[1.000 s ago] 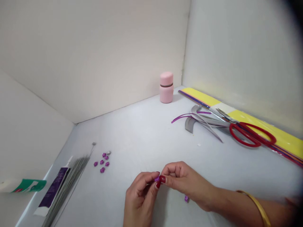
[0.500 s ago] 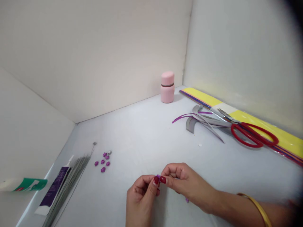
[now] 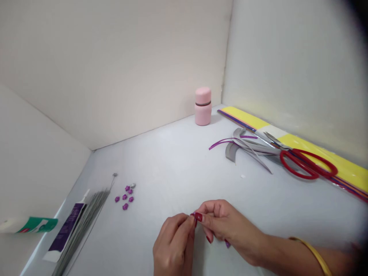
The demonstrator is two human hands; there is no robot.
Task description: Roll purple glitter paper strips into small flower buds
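At the front centre, my left hand (image 3: 174, 243) and my right hand (image 3: 227, 226) meet fingertip to fingertip. Both are closed in a pinch on a small folded purple paper strip (image 3: 194, 215), mostly hidden by the fingers. A purple end (image 3: 227, 243) shows beneath my right palm; whether it belongs to the same strip I cannot tell. To the left of my hands lie several small purple paper stars (image 3: 124, 197) with a silver-grey one (image 3: 133, 186) beside them.
Thin grey wires (image 3: 86, 226) and a purple-and-white glue tube (image 3: 67, 230) lie left, near a green-and-white tube (image 3: 37, 224). A pink flask (image 3: 202, 109) stands at the back. Red-handled scissors (image 3: 304, 165), grey and purple paper strips (image 3: 247, 147) and a yellow pack (image 3: 244, 118) lie right.
My left hand has rolled over, so its back now faces up and its thumb is less visible. The purple paper is more covered. One right finger now shows lower down.
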